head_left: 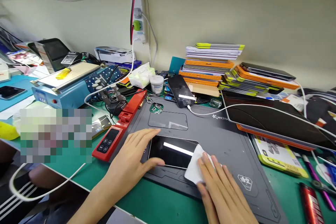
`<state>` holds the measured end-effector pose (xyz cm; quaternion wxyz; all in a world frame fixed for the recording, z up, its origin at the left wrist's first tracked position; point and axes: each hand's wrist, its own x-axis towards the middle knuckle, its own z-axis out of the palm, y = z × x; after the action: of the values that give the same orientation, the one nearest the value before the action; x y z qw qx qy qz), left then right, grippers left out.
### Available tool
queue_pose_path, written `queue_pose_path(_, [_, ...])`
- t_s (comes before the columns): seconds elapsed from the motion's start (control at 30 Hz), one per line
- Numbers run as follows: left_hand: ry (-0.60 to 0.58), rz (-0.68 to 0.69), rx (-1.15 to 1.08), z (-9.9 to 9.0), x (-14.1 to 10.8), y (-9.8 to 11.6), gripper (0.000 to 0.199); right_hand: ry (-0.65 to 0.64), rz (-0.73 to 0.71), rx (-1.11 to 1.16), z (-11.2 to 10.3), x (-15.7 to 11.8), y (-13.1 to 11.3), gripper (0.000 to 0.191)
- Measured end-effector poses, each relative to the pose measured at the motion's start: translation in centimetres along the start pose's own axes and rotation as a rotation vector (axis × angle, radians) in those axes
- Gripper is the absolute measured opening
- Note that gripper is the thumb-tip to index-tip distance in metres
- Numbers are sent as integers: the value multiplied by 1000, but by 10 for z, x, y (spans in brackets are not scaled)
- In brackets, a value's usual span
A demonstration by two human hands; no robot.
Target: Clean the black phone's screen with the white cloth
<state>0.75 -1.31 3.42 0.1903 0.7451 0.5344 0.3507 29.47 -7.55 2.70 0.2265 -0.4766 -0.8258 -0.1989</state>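
A smartphone [170, 151] with a black, glossy screen and a pale frame lies flat, face up, on the dark grey work mat [210, 136]. My left hand [133, 155] spans its left end, the thumb by the near edge and the fingers by the far edge. Under the fingers of my right hand [223, 189] is a white wipe [193, 168], pressed down at the phone's right end and covering that corner. The right fingers lie nearly straight, side by side, over the wipe.
Left of the mat stands a red device [115, 131] with a button panel. Behind lie a second phone [181, 91] on a white cable, a white jar [156, 84] and stacked boxes [207, 66]. A large dark panel [273, 119] and a red cylinder [311, 203] are at right.
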Motion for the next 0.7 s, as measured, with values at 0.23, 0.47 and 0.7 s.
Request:
queue_pose_path(0.23, [203,-171,-218,-15,-4,4,34,-70,-126,-123,18,21,-6,68])
queue_pose_path(0.47, [271,-181,-484,-16,-18,-2,45,-56,-129,48,54,64,-86,110])
queue_pose_path(0.7, [230,-250,-499,-20,-5,8,63,-175,-108,-35,46,81,-62,88])
